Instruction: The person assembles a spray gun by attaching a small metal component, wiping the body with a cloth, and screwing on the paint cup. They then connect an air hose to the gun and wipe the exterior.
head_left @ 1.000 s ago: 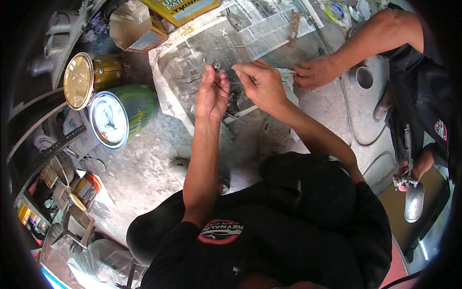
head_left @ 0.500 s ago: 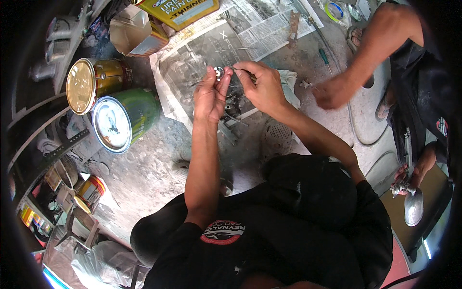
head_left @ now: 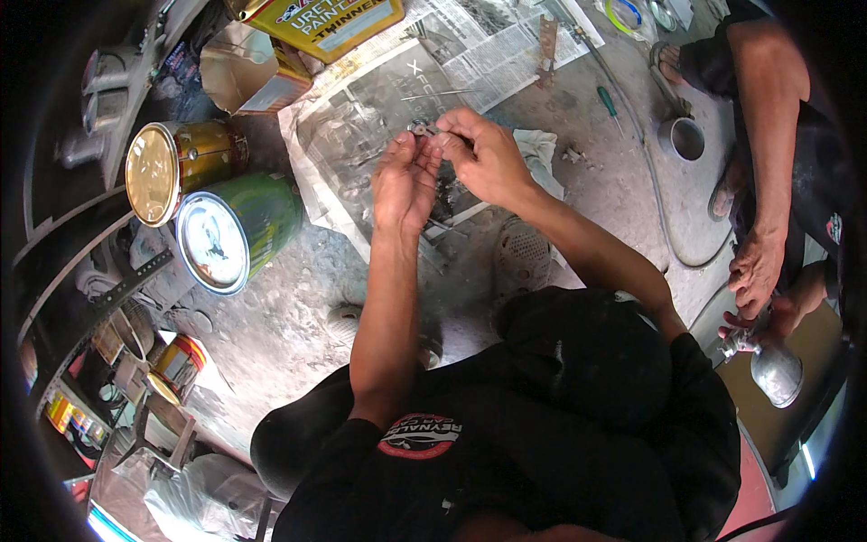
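Note:
A small round metal part (head_left: 418, 128) sits at the fingertips of my left hand (head_left: 404, 185), which is closed on it with the palm turned up. My right hand (head_left: 488, 155) pinches against the part's right side; whatever lies between its thumb and finger is too small to make out. Both hands are above newspaper sheets (head_left: 325, 163) spread on the floor. Beneath and between them lie dark small parts (head_left: 446, 185), partly hidden. Thin metal rods (head_left: 438, 93) rest on the paper beyond my fingers. A crumpled white cloth (head_left: 538, 154) is beside my right wrist.
Left stand a gold can (head_left: 152, 172) and a green can (head_left: 213, 237). A cut-open can (head_left: 248, 72) and a yellow thinner can (head_left: 330, 27) are at the back. Rightward lie a green screwdriver (head_left: 607, 99), a hose (head_left: 652, 172) and a cup (head_left: 682, 140). A co-worker holds a spray gun (head_left: 777, 372).
My hands have shifted slightly, and the metal part has turned between my fingers. The co-worker's reaching hand has drawn back from the floor to the spray gun, uncovering the cup.

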The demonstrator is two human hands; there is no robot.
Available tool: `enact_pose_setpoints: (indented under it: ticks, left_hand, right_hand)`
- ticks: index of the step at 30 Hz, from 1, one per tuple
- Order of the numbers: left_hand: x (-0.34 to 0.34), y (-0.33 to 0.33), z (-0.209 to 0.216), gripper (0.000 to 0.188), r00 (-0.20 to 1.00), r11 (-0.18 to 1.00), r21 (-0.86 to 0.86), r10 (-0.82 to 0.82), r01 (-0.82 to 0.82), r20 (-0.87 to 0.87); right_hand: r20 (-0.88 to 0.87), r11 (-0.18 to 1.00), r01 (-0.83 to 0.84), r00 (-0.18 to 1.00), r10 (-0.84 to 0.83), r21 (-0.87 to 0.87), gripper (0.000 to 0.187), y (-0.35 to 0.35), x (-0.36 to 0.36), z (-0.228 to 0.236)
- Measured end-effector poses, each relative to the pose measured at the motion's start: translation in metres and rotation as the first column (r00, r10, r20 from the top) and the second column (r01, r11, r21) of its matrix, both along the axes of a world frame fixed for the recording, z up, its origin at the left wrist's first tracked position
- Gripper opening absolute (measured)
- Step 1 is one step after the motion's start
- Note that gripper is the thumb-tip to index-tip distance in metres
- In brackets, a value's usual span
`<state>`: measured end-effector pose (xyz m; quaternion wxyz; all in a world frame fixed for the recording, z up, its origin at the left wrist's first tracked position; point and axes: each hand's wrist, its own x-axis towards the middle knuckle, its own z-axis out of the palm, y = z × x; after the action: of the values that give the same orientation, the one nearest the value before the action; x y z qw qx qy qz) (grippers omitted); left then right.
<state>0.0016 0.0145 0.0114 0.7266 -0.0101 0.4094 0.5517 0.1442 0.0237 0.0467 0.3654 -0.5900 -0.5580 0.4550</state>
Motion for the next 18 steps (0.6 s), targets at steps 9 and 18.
enact_pose_setpoints:
  ticks: [9, 18]
  left_hand:
    - [0.003, 0.006, 0.010, 0.022, 0.995, 0.997, -0.019, -0.080, 0.079, -0.060]
    - [-0.001, 0.002, -0.006, 0.019, 0.989, 0.986, 0.087, -0.145, 0.141, 0.032]
  right_hand:
    - [0.080, 0.999, 0.020, 0.997, -0.024, 0.048, 0.016, 0.003, 0.004, -0.002]
    - [0.104, 0.981, -0.006, 0.994, -0.014, 0.195, 0.015, 0.009, 0.005, -0.001]
